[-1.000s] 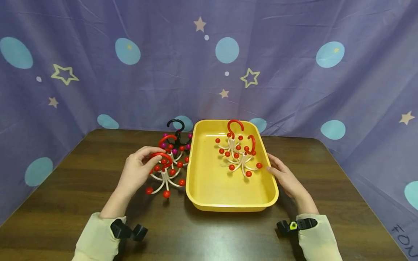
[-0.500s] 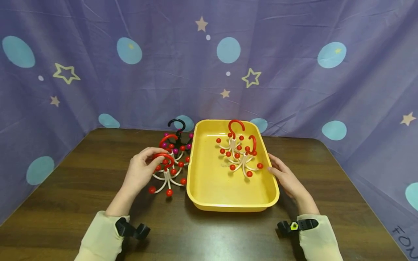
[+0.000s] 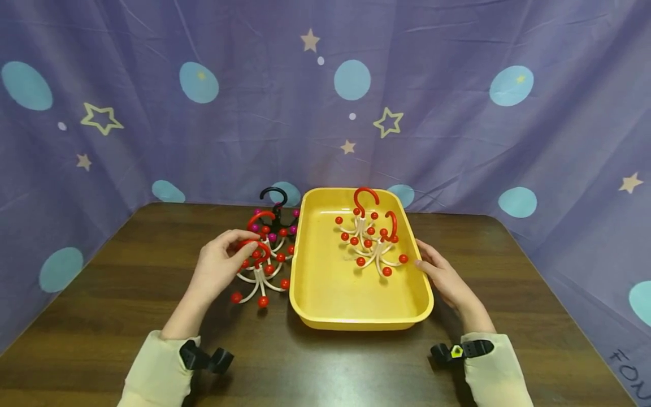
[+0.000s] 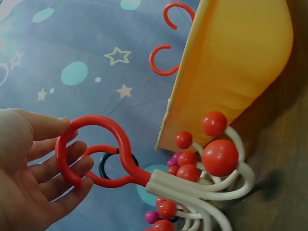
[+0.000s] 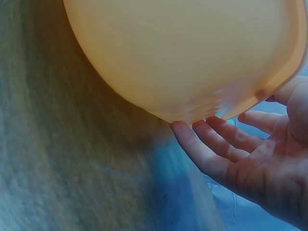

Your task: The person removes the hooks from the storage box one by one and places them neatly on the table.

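Observation:
In the head view my left hand (image 3: 220, 261) holds the red hook of a white claw hanger (image 3: 260, 273) with red ball tips, left of the yellow tray (image 3: 351, 323). The left wrist view shows my thumb and fingers around that red hook (image 4: 126, 151). Whether its arms touch the table cannot be told. Just behind it stand a second red-hooked hanger (image 3: 261, 215), partly hidden, and a black hanger (image 3: 277, 217) with magenta balls. My right hand (image 3: 450, 285) grips the tray's right edge, thumb at the rim and fingertips (image 5: 182, 129) against the outer wall.
Inside the tray, toward its right side, stand two more red-and-white hangers, one farther back (image 3: 361, 223) and one nearer (image 3: 379, 249). Brown wood table (image 3: 508, 271) surrounds the tray. A purple curtain (image 3: 432, 147) with stars and dots hangs behind.
Over the last second my left hand has shifted slightly to the right with the hanger, then stayed nearly still. My right hand and the tray look unmoved.

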Tool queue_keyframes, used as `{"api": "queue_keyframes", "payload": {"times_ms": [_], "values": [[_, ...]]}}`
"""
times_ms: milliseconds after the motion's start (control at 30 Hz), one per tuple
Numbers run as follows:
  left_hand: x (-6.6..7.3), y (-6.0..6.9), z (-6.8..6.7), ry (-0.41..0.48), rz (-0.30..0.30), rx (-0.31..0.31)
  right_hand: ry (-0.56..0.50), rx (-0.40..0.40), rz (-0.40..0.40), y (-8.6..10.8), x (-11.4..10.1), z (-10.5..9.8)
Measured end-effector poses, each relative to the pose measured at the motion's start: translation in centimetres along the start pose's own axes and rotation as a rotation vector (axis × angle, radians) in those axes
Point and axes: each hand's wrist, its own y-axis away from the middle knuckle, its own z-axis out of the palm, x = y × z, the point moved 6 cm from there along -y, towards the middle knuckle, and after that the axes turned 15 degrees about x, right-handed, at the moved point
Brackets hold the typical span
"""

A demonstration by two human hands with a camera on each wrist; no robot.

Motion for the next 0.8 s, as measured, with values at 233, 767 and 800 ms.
{"api": "queue_keyframes", "payload": {"times_ms": [233, 767, 800], "values": [[2.5, -1.0, 0.4, -0.001, 0.103, 0.021, 0.000, 0.007, 0.001, 0.0, 0.1, -0.2], [10.7, -1.2, 5.0, 0.113, 0.207, -0.084, 0.010, 0.016, 0.008, -0.1, 0.1, -0.1], [11.1, -1.1, 5.4, 0.118, 0.219, -0.090, 0.009, 0.016, 0.009, -0.1, 0.1, -0.1]]}}
